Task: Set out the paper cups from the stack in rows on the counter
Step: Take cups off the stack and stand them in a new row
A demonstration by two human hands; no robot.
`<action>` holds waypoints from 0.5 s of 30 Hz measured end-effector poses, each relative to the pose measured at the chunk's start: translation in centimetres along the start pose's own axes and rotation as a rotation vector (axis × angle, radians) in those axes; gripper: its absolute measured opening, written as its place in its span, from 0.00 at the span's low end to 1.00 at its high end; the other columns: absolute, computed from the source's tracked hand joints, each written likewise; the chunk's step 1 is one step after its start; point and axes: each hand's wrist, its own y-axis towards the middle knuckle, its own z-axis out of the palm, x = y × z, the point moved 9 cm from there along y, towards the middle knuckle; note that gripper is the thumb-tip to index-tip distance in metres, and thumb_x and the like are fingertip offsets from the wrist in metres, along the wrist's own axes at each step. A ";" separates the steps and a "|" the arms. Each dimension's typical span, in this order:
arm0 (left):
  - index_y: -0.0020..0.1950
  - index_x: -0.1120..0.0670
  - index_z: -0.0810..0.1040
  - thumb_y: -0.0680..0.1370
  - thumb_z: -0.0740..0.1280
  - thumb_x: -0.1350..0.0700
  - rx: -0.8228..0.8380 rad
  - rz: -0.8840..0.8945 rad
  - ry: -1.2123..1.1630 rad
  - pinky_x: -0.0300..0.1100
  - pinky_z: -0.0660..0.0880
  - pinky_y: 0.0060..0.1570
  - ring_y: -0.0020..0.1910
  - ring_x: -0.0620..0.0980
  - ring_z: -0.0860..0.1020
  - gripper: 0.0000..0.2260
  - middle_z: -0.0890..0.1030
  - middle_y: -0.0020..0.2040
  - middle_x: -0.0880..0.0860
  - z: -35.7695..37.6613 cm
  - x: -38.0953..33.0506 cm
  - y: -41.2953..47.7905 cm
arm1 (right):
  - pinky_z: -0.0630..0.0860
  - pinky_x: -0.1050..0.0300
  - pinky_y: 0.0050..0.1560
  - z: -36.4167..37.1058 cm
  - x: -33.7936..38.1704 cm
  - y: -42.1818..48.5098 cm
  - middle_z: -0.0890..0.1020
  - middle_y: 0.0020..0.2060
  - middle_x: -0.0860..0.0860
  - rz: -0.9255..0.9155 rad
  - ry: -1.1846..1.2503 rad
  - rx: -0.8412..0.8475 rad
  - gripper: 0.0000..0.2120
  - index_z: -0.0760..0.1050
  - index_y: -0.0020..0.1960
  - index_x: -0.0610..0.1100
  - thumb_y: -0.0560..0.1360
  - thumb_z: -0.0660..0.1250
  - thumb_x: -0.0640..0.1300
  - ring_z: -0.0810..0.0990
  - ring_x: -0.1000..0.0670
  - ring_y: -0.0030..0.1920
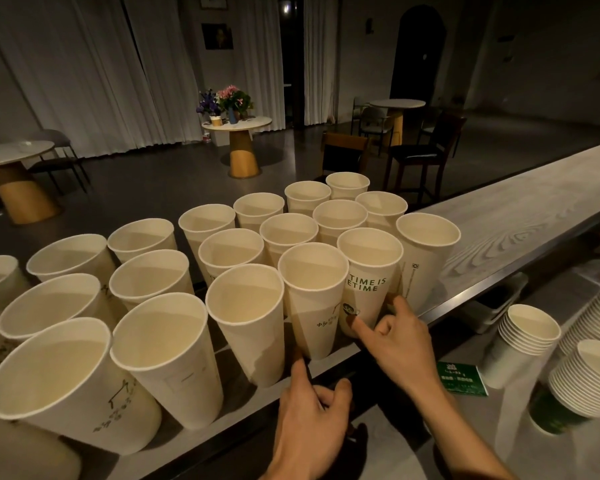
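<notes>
Right hand [402, 341] pinches the lettered cup [368, 268] — left hand [312, 417], mostly curled, touches the neighbouring cup [314, 306].

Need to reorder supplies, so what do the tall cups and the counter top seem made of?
Tall cups: matte cream paper by the look, with rolled rims and printed lettering. Counter top: pale grey wood or wood-look laminate; grain swirls show, but real or printed is unclear.

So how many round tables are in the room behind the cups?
3. The left table sits at the far left edge, the middle table holds flowers, the right table stands far back by chairs. Others may be hidden in the dark.
</notes>
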 end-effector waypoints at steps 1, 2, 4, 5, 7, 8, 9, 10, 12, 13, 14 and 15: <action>0.84 0.53 0.38 0.82 0.68 0.47 -0.003 -0.003 -0.002 0.45 0.77 0.65 0.45 0.39 0.85 0.44 0.88 0.42 0.44 0.0 -0.1 0.0 | 0.75 0.57 0.35 0.1 -0.1 0.0 0.82 0.28 0.55 -0.004 0.000 0.010 0.22 0.73 0.56 0.46 0.71 0.77 0.56 0.80 0.58 0.28; 0.84 0.53 0.38 0.82 0.68 0.47 -0.005 -0.010 -0.005 0.46 0.78 0.65 0.45 0.39 0.85 0.44 0.88 0.42 0.44 0.0 -0.1 0.0 | 0.76 0.57 0.36 0.1 -0.1 -0.2 0.82 0.28 0.55 -0.004 -0.005 0.022 0.25 0.73 0.60 0.46 0.71 0.77 0.57 0.80 0.58 0.28; 0.84 0.53 0.38 0.82 0.69 0.48 -0.005 -0.015 -0.009 0.46 0.78 0.64 0.43 0.39 0.85 0.44 0.88 0.41 0.45 0.0 -0.1 0.0 | 0.80 0.54 0.40 -0.2 -0.2 -0.6 0.83 0.30 0.54 -0.005 0.004 0.050 0.35 0.70 0.70 0.47 0.70 0.77 0.60 0.81 0.57 0.30; 0.84 0.52 0.38 0.82 0.69 0.48 -0.003 -0.016 -0.002 0.46 0.78 0.65 0.43 0.39 0.85 0.45 0.88 0.41 0.44 0.1 -0.2 0.0 | 0.81 0.52 0.42 -0.6 -0.3 -0.8 0.83 0.30 0.53 -0.001 0.025 0.060 0.39 0.67 0.73 0.48 0.69 0.77 0.61 0.82 0.57 0.31; 0.84 0.50 0.38 0.82 0.69 0.49 -0.007 -0.016 -0.002 0.47 0.78 0.64 0.43 0.39 0.85 0.44 0.88 0.40 0.44 0.0 -0.2 0.0 | 0.81 0.54 0.44 -1.8 0.0 -1.5 0.83 0.31 0.51 0.003 0.104 0.079 0.38 0.68 0.74 0.50 0.69 0.78 0.58 0.83 0.55 0.32; 0.84 0.50 0.38 0.82 0.69 0.49 -0.009 -0.015 -0.005 0.47 0.79 0.63 0.42 0.39 0.85 0.44 0.88 0.40 0.44 -0.1 -0.3 -0.1 | 0.79 0.57 0.44 -2.6 0.3 -1.8 0.83 0.30 0.50 -0.003 0.153 0.084 0.33 0.70 0.71 0.51 0.70 0.79 0.54 0.82 0.55 0.31; 0.84 0.50 0.38 0.82 0.69 0.49 -0.009 -0.016 -0.006 0.46 0.79 0.63 0.42 0.39 0.86 0.44 0.88 0.40 0.44 -0.2 -0.4 -0.2 | 0.77 0.60 0.42 -3.5 0.7 -2.1 0.82 0.29 0.49 -0.019 0.205 0.078 0.27 0.73 0.66 0.52 0.70 0.79 0.51 0.81 0.55 0.30; 0.84 0.50 0.38 0.83 0.69 0.50 -0.009 -0.015 -0.012 0.45 0.79 0.62 0.42 0.39 0.86 0.44 0.88 0.41 0.44 -0.2 -0.5 -0.3 | 0.75 0.62 0.40 -4.4 1.2 -2.2 0.80 0.28 0.49 -0.038 0.262 0.060 0.22 0.75 0.61 0.52 0.71 0.79 0.48 0.79 0.56 0.28; 0.84 0.51 0.39 0.83 0.69 0.50 -0.006 -0.018 -0.024 0.44 0.80 0.60 0.42 0.40 0.86 0.43 0.88 0.41 0.45 -0.3 -0.6 -0.4 | 0.72 0.64 0.34 -6.2 1.6 -1.9 0.76 0.24 0.50 -0.074 0.367 0.002 0.12 0.79 0.53 0.49 0.72 0.77 0.45 0.73 0.56 0.26; 0.84 0.52 0.39 0.83 0.69 0.49 -0.007 -0.021 -0.027 0.43 0.80 0.60 0.42 0.39 0.86 0.43 0.88 0.41 0.45 -0.3 -0.6 -0.4 | 0.71 0.65 0.32 -6.7 1.6 -1.8 0.74 0.24 0.51 -0.089 0.398 -0.021 0.07 0.79 0.49 0.47 0.74 0.76 0.44 0.71 0.56 0.26; 0.84 0.52 0.39 0.83 0.69 0.49 -0.008 -0.026 -0.030 0.43 0.80 0.60 0.43 0.39 0.86 0.43 0.88 0.41 0.45 -0.3 -0.6 -0.4 | 0.70 0.65 0.31 -6.9 1.6 -1.6 0.72 0.23 0.52 -0.098 0.413 -0.029 0.04 0.80 0.47 0.46 0.75 0.75 0.43 0.70 0.56 0.25; 0.84 0.52 0.39 0.83 0.69 0.50 -0.007 -0.030 -0.036 0.41 0.79 0.59 0.43 0.39 0.86 0.43 0.88 0.41 0.45 -0.3 -0.6 -0.5 | 0.70 0.65 0.31 -6.6 1.6 -1.8 0.72 0.23 0.53 -0.102 0.413 -0.021 0.03 0.80 0.45 0.45 0.76 0.74 0.42 0.69 0.56 0.25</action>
